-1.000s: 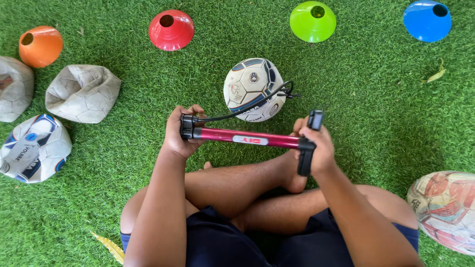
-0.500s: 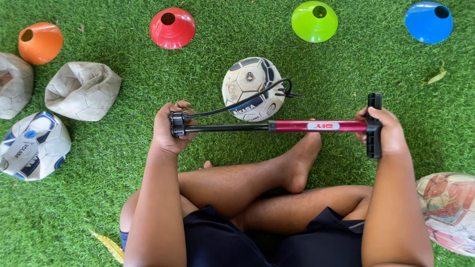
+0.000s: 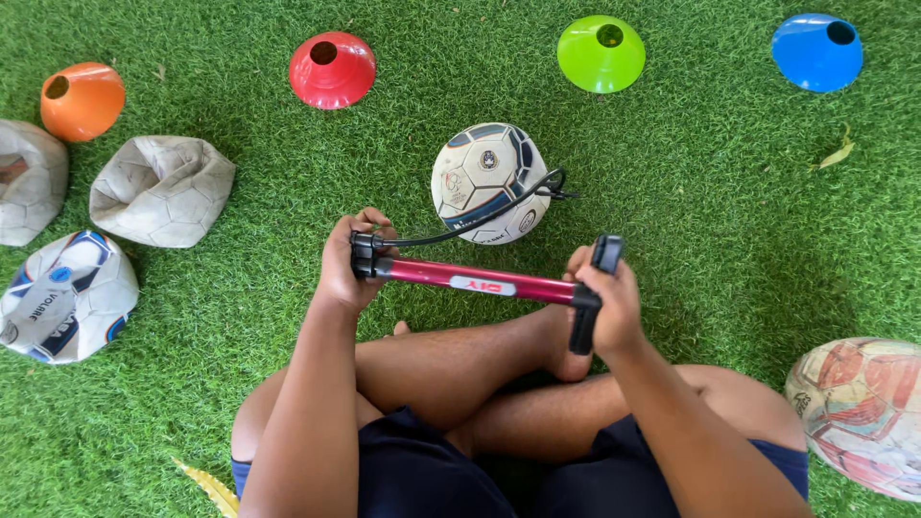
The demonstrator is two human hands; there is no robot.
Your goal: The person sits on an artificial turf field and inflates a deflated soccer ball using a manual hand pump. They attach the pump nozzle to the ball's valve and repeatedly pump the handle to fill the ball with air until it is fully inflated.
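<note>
Left hand (image 3: 347, 264) wrapped tight round black head end of red hand pump (image 3: 480, 280), centre of frame. Right hand (image 3: 606, 302) clenched on black T-handle (image 3: 590, 293), pressed against barrel. Black hose (image 3: 480, 219) ran from pump head to white-and-navy football (image 3: 487, 182) just above. Person sat cross-legged on green turf (image 3: 710, 221). Deflated balls (image 3: 158, 187) at left edge.

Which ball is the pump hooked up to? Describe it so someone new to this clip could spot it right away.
On the green turf, look just beyond the red pump held between the left hand and right hand. The pump's black hose curves up to a white ball with dark blue panels. Unlike the crumpled balls at far left, it is round and full.
</note>
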